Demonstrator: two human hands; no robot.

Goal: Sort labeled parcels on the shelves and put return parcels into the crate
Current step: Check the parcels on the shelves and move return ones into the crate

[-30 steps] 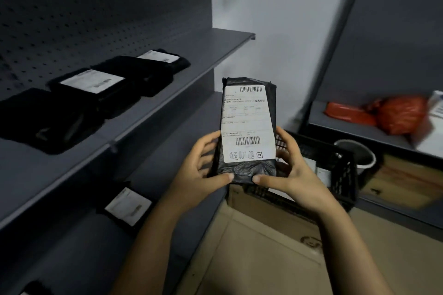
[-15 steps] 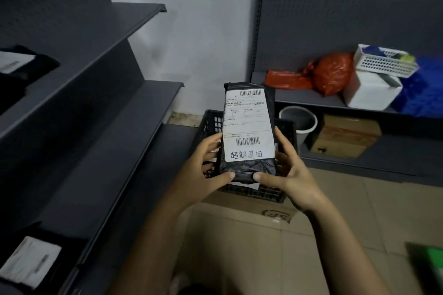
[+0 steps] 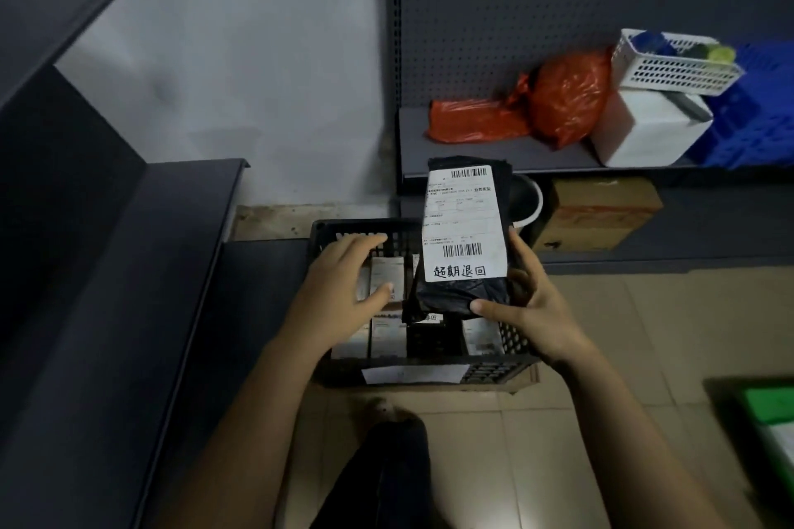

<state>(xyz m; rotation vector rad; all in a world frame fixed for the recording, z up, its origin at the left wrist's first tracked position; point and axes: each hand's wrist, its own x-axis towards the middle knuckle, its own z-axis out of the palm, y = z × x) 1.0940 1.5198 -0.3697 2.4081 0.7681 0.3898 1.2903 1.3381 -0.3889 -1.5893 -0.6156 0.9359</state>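
One parcel, one crate

Fingers (image 3: 518, 247) curled behind and thumb in front, the right hand (image 3: 537, 314) pinches the lower end of one black labelled parcel (image 3: 464, 223), upright over the single black crate (image 3: 343, 228) at frame centre. The left hand (image 3: 339, 283) is over the crate's left half, fingers straight, slightly spread, holding nothing. Several labelled parcels (image 3: 389, 283) lie inside; count unclear. Tiled floor (image 3: 601, 335), white wall (image 3: 258, 56), two grey shelf units (image 3: 129, 271).
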